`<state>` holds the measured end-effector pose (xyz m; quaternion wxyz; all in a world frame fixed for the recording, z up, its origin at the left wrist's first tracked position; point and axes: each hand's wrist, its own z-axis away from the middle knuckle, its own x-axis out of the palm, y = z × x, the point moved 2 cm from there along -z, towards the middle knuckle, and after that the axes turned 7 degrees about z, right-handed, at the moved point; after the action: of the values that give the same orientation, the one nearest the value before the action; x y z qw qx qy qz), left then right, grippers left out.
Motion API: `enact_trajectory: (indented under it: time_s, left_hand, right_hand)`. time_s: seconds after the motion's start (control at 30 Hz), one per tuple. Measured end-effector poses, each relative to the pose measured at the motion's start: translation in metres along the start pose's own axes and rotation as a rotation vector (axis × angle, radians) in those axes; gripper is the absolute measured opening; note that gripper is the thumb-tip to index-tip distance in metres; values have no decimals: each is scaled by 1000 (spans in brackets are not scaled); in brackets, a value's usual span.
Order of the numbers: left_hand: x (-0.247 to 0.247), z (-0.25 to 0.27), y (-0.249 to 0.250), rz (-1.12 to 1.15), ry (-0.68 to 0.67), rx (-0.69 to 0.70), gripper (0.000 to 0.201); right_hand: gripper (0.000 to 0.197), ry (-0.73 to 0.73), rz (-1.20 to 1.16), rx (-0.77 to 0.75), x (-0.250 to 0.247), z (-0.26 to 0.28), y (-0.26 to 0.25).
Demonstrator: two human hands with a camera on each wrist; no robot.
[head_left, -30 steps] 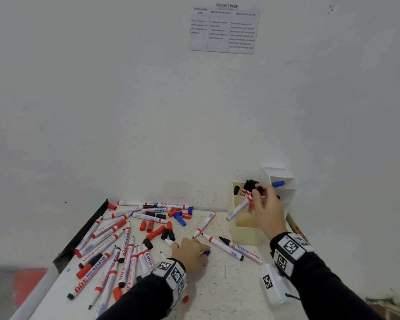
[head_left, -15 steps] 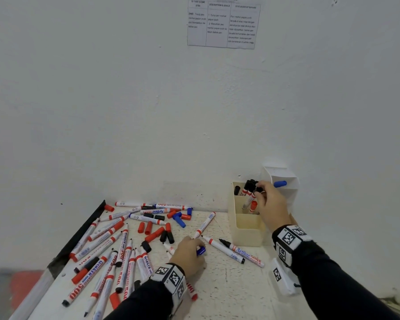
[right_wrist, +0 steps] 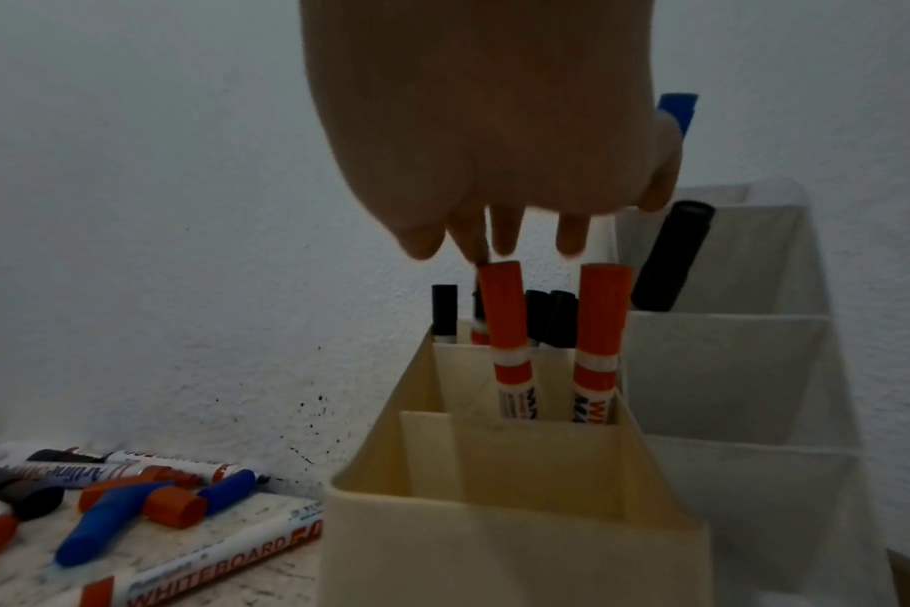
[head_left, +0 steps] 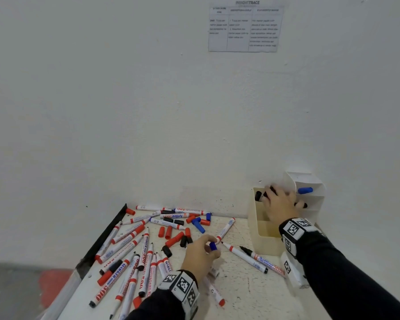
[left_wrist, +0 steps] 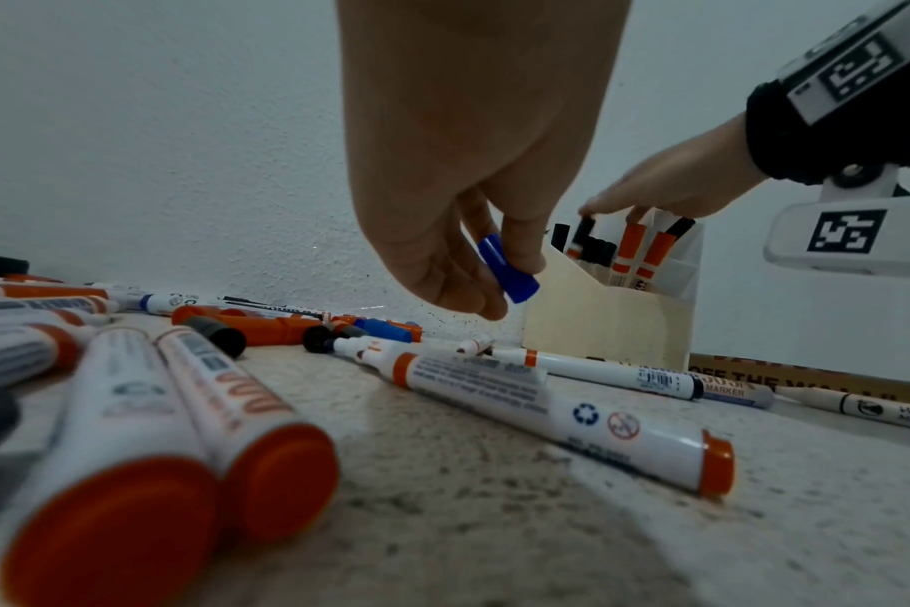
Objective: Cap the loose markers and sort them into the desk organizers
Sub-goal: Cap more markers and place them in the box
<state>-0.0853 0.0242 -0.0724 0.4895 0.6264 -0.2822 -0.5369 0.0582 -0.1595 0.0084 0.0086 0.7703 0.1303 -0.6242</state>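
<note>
My left hand [head_left: 214, 245] pinches a loose blue cap [head_left: 213, 246] between thumb and fingers, just above the table; the left wrist view shows the same blue cap [left_wrist: 508, 269] clear of the surface. My right hand [head_left: 268, 192] hovers over the cream organizer [head_left: 264, 236], fingers [right_wrist: 505, 240] pointing down and relaxed, holding nothing. Right under them stand two red-capped markers [right_wrist: 505, 328] in the cream organizer [right_wrist: 494, 534], with black-capped ones behind. Many loose markers [head_left: 134, 250] and loose caps [head_left: 171, 234] lie on the left of the table.
A white tiered organizer [head_left: 310, 181] stands against the wall beside the cream one, holding a blue-capped marker [head_left: 305, 190] and a black marker [right_wrist: 674, 254]. Two uncapped markers [head_left: 245, 257] lie in front of the cream organizer. The table's black edge [head_left: 102, 239] runs along the left.
My right hand lowered the red-capped marker into the cream organizer and let go of it. My left hand lifted the blue cap slightly off the table.
</note>
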Motion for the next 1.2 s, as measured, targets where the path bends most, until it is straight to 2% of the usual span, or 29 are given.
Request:
enact_trajectory:
  time_s: [0.07, 0.1, 0.13, 0.17, 0.23, 0.27, 0.33, 0.43, 0.53, 0.6, 0.7, 0.87, 1.0, 1.07, 1.2]
  left_hand:
    - [-2, 1, -2, 4, 2, 2, 31]
    - [-4, 2, -2, 1, 6, 6, 32]
    - [-5, 3, -2, -5, 8, 11, 32]
    - [-6, 3, -3, -12, 12, 20, 31]
    - [-7, 5, -4, -27, 19, 35, 29]
    - [-8, 6, -4, -32, 25, 37, 28]
    - [-9, 8, -6, -42, 46, 33, 26]
    - [-9, 13, -8, -46, 67, 13, 21]
    - [-7, 18, -14, -75, 76, -10, 20]
    - [-6, 21, -17, -84, 86, -18, 23]
    - [-3, 27, -19, -74, 87, -24, 24]
    - [2, 35, -15, -77, 88, 26, 5]
    - [2, 37, -12, -13, 61, 37, 3]
    - [2, 39, -11, 23, 31, 21, 5]
    - [2, 45, -10, 40, -59, 26, 10]
  right_hand:
    - [48, -274, 219, -7, 6, 2, -3]
    - [50, -328, 242, -35, 6, 3, -4]
    - [49, -307, 209, -30, 4, 7, -5]
    - [46, -207, 144, -8, 0, 10, -5]
    - [31, 98, -83, 29, -5, 18, -1]
    - [23, 184, -212, 29, -7, 23, 2]
    - [17, 189, -422, 57, -8, 35, 9]
    - [22, 96, -417, 187, -9, 57, 31]
    - [24, -192, -175, 322, 12, 77, 65]
    - [28, -368, 36, 351, 31, 95, 87]
    - [32, -469, 157, 343, 52, 119, 114]
    - [13, -405, 63, 225, 61, 133, 116]
    - [24, -398, -221, -37, 46, 138, 67]
    - [29, -444, -257, -198, 42, 139, 42]
    - [30, -449, -254, -349, 38, 142, 7]
